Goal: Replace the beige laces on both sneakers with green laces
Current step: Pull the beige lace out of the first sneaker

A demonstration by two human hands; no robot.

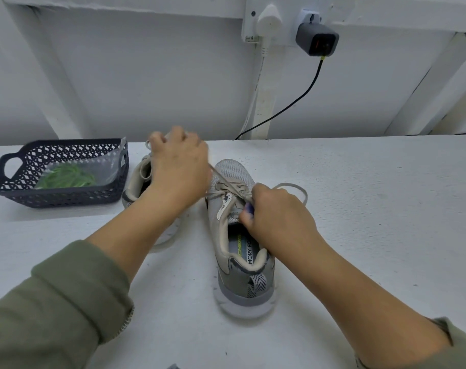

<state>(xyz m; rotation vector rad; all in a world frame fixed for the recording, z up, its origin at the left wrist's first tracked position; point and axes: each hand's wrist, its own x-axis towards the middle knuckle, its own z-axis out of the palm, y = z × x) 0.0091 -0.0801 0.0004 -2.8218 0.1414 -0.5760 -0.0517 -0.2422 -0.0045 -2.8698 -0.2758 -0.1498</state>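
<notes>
My left hand [178, 166] is closed around one end of the beige lace [290, 184], and my right hand [277, 211] pinches it at the gray sneaker [242, 284].

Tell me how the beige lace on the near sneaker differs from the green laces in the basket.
The beige lace is threaded through the sneaker; the green laces lie bundled in a clear bag in the basket. The beige lace is gripped by the left hand and right hand; the green laces are untouched. Both sit on the white table.
</notes>
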